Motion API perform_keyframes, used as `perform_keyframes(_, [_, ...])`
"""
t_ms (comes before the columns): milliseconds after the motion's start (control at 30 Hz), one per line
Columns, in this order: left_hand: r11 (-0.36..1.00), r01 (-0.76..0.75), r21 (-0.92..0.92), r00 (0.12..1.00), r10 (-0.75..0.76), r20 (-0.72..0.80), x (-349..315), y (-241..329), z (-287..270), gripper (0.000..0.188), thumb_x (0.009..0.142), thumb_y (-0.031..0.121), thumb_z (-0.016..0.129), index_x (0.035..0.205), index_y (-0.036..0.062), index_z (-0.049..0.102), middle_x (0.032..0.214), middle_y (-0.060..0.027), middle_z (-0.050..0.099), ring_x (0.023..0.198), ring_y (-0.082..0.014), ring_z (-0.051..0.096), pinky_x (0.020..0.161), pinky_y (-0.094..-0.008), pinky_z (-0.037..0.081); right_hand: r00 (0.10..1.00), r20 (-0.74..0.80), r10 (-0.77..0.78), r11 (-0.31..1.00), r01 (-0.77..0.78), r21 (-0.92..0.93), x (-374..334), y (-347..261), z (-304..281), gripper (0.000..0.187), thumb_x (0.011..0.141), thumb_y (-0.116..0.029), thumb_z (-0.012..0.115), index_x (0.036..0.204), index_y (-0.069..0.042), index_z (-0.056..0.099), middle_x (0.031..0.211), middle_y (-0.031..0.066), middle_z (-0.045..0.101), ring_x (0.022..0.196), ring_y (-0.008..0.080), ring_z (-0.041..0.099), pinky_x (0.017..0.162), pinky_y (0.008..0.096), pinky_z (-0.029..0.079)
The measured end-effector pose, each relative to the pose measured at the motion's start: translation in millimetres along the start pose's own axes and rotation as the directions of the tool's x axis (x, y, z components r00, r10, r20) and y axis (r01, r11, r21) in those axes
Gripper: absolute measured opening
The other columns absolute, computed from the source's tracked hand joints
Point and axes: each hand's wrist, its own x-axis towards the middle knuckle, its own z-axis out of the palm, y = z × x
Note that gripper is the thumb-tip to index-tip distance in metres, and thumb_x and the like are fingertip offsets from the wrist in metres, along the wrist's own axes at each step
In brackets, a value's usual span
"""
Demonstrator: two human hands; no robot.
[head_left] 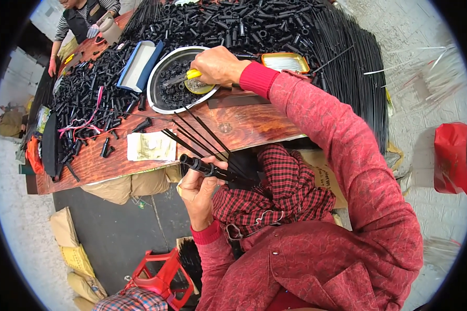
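My left hand is closed around a black ribbed tubular part, held tilted above my lap in front of the table edge. Several thin black rods slant up past this hand; whether it grips them too is unclear. Farther off, my right hand is closed on a yellow-handled tool with a grey metal end. That tool hangs over an oval white-rimmed tray of small black rings. Partly beneath my right hand, a round yellowish dish sits in the tray.
Heaps of black tubular parts cover the wooden table, with long black rods at right. A blue box, an orange-rimmed tin and a paper stack lie around. A red stool stands lower left; another person is far left.
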Motion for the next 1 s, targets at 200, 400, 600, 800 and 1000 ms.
perform_keyframes(200, [1.000,-0.006,-0.008,1.000,0.006,0.003,2,-2,4,0.043,0.090,0.024,0.067,0.119,-0.0061,0.057,0.099,-0.0166,0.067,0.083,-0.0174,0.065,0.061,-0.0251,0.053,0.996,0.078,-0.044,0.995,0.051,-0.082,1,-1,-1,0.017,0.070,-0.019,0.065,0.078,-0.005,0.071,0.077,0.0170,0.069,0.073,0.0347,0.068,0.064,0.0446,0.053])
perform_keyframes(400, [1.000,-0.007,-0.015,1.000,0.007,-0.009,4,-4,4,0.043,0.090,0.024,0.067,0.120,-0.0058,0.057,0.098,-0.0164,0.067,0.080,-0.0163,0.064,0.061,-0.0247,0.052,0.994,0.094,-0.063,0.995,0.070,-0.067,3,-2,0,0.018,0.070,-0.020,0.064,0.078,-0.005,0.071,0.076,0.0172,0.068,0.072,0.0351,0.068,0.063,0.0445,0.053])
perform_keyframes(600, [0.999,0.019,-0.026,1.000,-0.019,-0.016,6,-6,3,0.043,0.090,0.022,0.067,0.120,-0.0060,0.056,0.100,-0.0165,0.067,0.080,-0.0153,0.063,0.062,-0.0244,0.052,1.000,0.005,-0.004,0.999,0.004,0.044,-3,4,0,0.020,0.070,-0.021,0.063,0.082,-0.008,0.072,0.076,0.0158,0.068,0.074,0.0350,0.067,0.063,0.0452,0.052])
perform_keyframes(800, [1.000,0.007,-0.029,0.998,-0.009,-0.060,7,-5,10,0.041,0.091,0.020,0.065,0.121,-0.0063,0.056,0.102,-0.0161,0.066,0.081,-0.0146,0.062,0.061,-0.0230,0.050,0.959,0.167,0.228,0.939,-0.262,0.222,-6,-3,-19,0.022,0.075,-0.027,0.063,0.088,-0.011,0.072,0.079,0.0155,0.068,0.077,0.0328,0.067,0.066,0.0437,0.051])
perform_keyframes(1000, [0.998,-0.056,0.006,0.990,0.057,-0.126,12,-6,21,0.037,0.091,0.016,0.065,0.121,-0.0030,0.057,0.107,-0.0142,0.068,0.070,-0.0060,0.053,0.055,-0.0185,0.038,0.875,0.341,0.344,0.401,-0.465,0.790,-21,-5,-37,0.023,0.079,-0.025,0.070,0.081,-0.003,0.062,0.063,0.0027,0.057,0.054,0.0119,0.054,0.049,0.0293,0.041])
